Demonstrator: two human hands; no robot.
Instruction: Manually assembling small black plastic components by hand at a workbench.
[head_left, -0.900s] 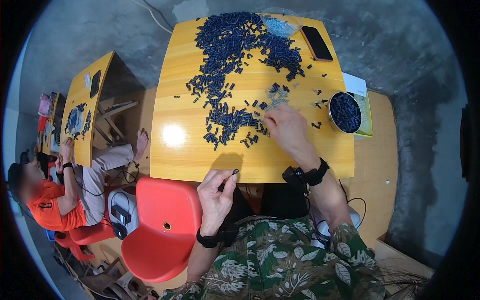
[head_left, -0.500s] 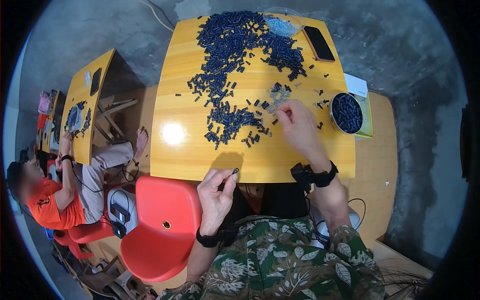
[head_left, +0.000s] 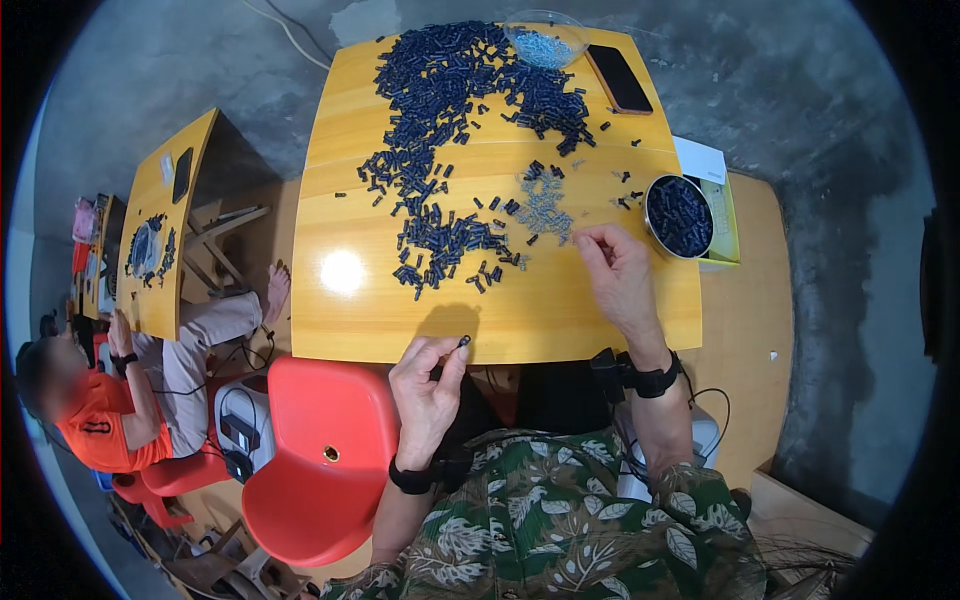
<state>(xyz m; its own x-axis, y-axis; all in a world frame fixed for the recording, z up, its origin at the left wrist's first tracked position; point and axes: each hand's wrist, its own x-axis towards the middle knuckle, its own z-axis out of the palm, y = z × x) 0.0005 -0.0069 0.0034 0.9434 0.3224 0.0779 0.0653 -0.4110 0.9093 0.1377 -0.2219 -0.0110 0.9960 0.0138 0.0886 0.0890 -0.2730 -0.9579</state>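
Between the thumb and fingers of my left hand [head_left: 425,395] is a small black tubular piece [head_left: 464,341], held just over the table's near edge. My right hand [head_left: 622,278] is closed in a pinch right of a small heap of tiny pale-blue or clear pieces [head_left: 543,205]. Whatever lies at its fingertips is too small to make out. Left of that heap spreads a cluster of black tubular pieces [head_left: 445,240], joining a larger pile [head_left: 440,80] toward the far edge. A round metal bowl [head_left: 650,215] full of black pieces stands to the right.
A clear bowl [head_left: 512,35] of light-blue bits sits at the far edge beside a phone [head_left: 620,80]. A yellow and white box [head_left: 722,235] adjoins the table's right side. A red chair [head_left: 300,500] stands at left; beyond, a person in orange [head_left: 115,420] sits at another table [head_left: 195,215].
My right hand has drawn back from the small heap, toward me and to the right, still pinched. My left hand keeps its hold on the black piece. The view has shifted slightly.
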